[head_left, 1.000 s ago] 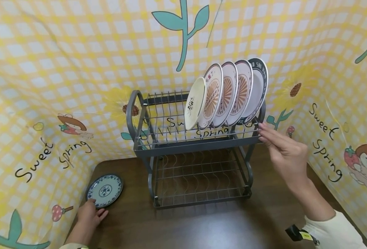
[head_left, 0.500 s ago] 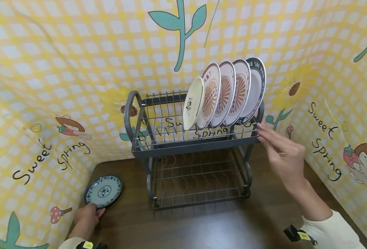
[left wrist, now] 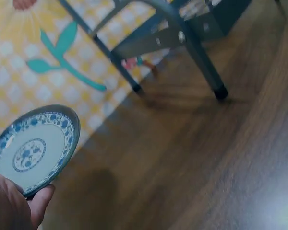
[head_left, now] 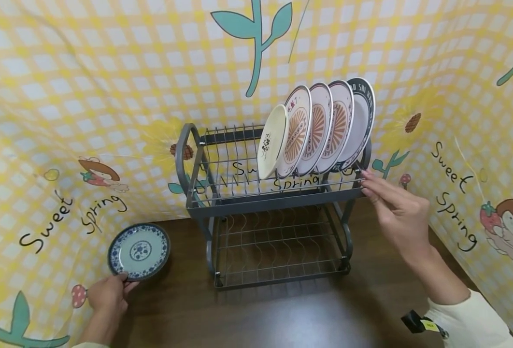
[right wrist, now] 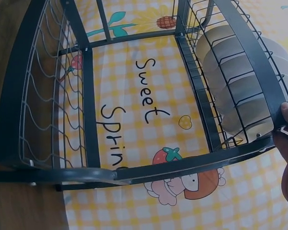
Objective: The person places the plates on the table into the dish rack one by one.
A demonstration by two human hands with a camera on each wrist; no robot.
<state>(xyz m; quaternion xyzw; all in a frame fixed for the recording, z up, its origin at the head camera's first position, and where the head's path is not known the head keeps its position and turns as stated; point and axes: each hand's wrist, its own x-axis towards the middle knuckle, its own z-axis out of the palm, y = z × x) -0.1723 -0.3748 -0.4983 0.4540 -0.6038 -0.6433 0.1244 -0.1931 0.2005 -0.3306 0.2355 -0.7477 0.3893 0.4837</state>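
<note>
At the lower left, my left hand (head_left: 107,296) pinches the near rim of a blue-and-white patterned plate (head_left: 139,251). In the left wrist view that plate (left wrist: 36,148) is tilted and lifted off the table, its shadow falling on the wood. My right hand (head_left: 397,212) grips the front right corner of the grey dish rack (head_left: 278,205), thumb and fingers about the frame. On the rack's upper tier several plates stand on edge at the right: a small cream plate (head_left: 274,142), plates with an orange sunburst (head_left: 297,135), and a dark-rimmed plate (head_left: 365,121).
The rack's lower tier (head_left: 278,246) has wavy wire dividers. Upper slots (head_left: 230,164) at the left hold no plates. A brown wooden table (head_left: 256,314) lies beneath. Yellow checked cloth (head_left: 152,72) hangs behind and at both sides.
My left hand has taken hold of the blue-and-white plate and raised it off the table, moving slightly left. My right hand stays on the rack corner.
</note>
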